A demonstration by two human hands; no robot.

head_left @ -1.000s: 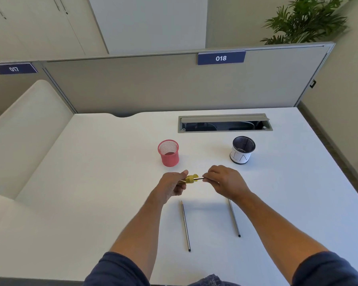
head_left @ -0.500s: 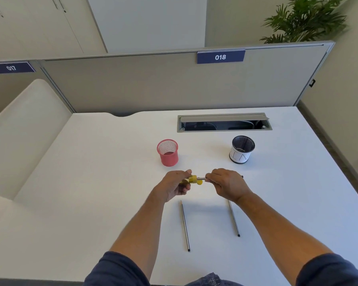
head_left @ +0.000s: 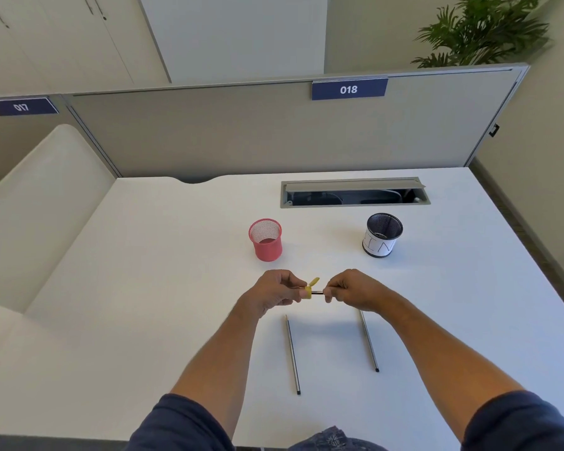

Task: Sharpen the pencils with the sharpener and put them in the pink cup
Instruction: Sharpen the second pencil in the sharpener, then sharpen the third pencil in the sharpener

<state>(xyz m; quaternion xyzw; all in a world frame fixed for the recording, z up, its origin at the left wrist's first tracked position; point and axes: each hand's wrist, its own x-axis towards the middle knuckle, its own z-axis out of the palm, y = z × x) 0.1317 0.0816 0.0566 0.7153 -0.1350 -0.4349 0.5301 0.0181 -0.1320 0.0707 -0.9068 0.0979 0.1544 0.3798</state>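
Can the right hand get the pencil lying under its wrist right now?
Probably not yet: the right hand is holding a pencil in the sharpener. The pencil on the desk is otherwise unblocked.

Pink cup (head_left: 265,239) of wire mesh

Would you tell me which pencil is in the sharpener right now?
The pencil pinched by the right hand; the other two lie flat on the desk.
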